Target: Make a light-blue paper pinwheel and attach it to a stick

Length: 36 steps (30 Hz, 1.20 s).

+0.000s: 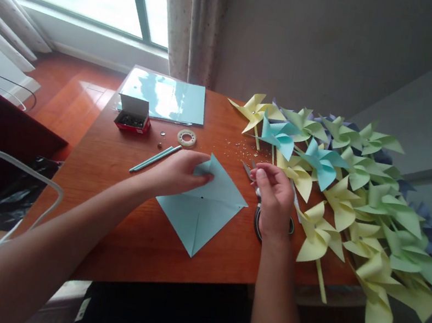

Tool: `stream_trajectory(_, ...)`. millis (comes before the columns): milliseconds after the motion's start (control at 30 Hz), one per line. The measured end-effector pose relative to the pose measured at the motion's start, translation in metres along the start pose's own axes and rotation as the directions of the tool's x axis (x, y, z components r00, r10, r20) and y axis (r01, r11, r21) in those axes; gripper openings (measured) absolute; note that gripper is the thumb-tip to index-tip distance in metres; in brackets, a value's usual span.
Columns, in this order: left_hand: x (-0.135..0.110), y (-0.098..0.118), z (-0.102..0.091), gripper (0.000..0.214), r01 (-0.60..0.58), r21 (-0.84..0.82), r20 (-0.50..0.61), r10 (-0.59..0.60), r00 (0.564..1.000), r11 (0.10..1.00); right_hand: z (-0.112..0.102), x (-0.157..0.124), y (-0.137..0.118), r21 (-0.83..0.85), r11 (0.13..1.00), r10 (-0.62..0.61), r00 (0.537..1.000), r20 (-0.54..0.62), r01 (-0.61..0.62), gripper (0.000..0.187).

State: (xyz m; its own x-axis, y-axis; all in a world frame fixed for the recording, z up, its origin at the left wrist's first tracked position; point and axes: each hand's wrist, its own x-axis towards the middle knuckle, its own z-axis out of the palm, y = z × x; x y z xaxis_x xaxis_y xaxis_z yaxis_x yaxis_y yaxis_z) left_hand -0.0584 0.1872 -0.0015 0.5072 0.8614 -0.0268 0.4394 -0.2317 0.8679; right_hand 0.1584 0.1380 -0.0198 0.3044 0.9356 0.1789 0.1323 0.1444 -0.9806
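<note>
A light blue paper square [213, 222] lies turned like a diamond on the table, with a dark dot at its middle, another near its right corner, and creases or slits running towards the corners. My left hand [180, 172] has closed on its upper part, thumb and fingers either side of the paper. Beyond the right corner, my right hand [276, 203] is held above the scissors [257, 221], thumb and fingertips pinched together. Whatever is in that pinch is too small to make out. The scissors' blades point away from me, partly hidden under the hand.
Paper pinwheels [320, 233] in yellow, green, blue and purple cover the table's right side. At the back left stand a small red box [134, 124] of dark bits and a sleeve of blue sheets [193, 103]. A tape roll [186, 138] and blue paper sticks [153, 160] lie nearer.
</note>
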Motion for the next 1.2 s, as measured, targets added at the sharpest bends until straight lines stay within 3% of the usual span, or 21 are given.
stream_trajectory(133, -0.003, 0.006, 0.005, 0.015, -0.091, 0.048, 0.092, 0.087, 0.992, 0.995, 0.01, -0.006, -0.004, -0.13, 0.988, -0.045, 0.965, 0.26, 0.081, 0.019)
stream_trajectory(267, -0.003, 0.006, 0.012, 0.012, -0.141, 0.093, 0.061, 0.136, 0.989, 0.986, 0.015, -0.009, -0.004, -0.179, 0.973, -0.081, 0.938, 0.337, 0.149, 0.011)
stream_trajectory(367, -0.004, 0.007, 0.016, 0.013, -0.142, 0.144, -0.138, 0.162, 0.977, 0.979, 0.015, -0.008, -0.002, -0.17, 0.98, -0.051, 0.957, 0.285, 0.103, 0.007)
stream_trajectory(467, -0.007, 0.013, 0.018, 0.02, -0.156, 0.185, -0.418, 0.221, 0.881, 0.97, 0.014, -0.008, 0.0, -0.132, 0.991, 0.002, 0.971, 0.241, 0.03, 0.008)
stream_trajectory(533, -0.009, 0.017, 0.02, 0.008, -0.182, 0.194, -0.47, 0.254, 0.845, 0.964, 0.014, -0.009, 0.0, -0.103, 0.995, 0.032, 0.975, 0.222, -0.009, 0.008)
stream_trajectory(733, -0.011, 0.017, 0.032, 0.006, -0.207, 0.008, -0.354, 0.196, 0.914, 0.978, 0.017, -0.011, -0.002, 0.019, 0.996, 0.077, 0.977, 0.201, -0.083, 0.011)
stream_trajectory(867, -0.01, 0.014, 0.038, 0.01, -0.187, -0.113, -0.335, 0.14, 0.932, 0.976, 0.016, -0.012, -0.003, -0.014, 0.998, 0.065, 0.974, 0.217, -0.063, 0.012)
stream_trajectory(1033, -0.012, 0.015, 0.038, 0.013, -0.144, -0.006, -0.265, 0.138, 0.954, 0.99, 0.015, -0.012, -0.006, -0.102, 0.988, -0.1, 0.98, 0.17, 0.118, 0.01)
stream_trajectory(1200, -0.012, 0.014, 0.04, 0.015, -0.145, 0.069, -0.209, 0.156, 0.965, 0.987, 0.015, -0.011, -0.009, -0.143, 0.962, -0.197, 0.954, 0.227, 0.232, 0.003)
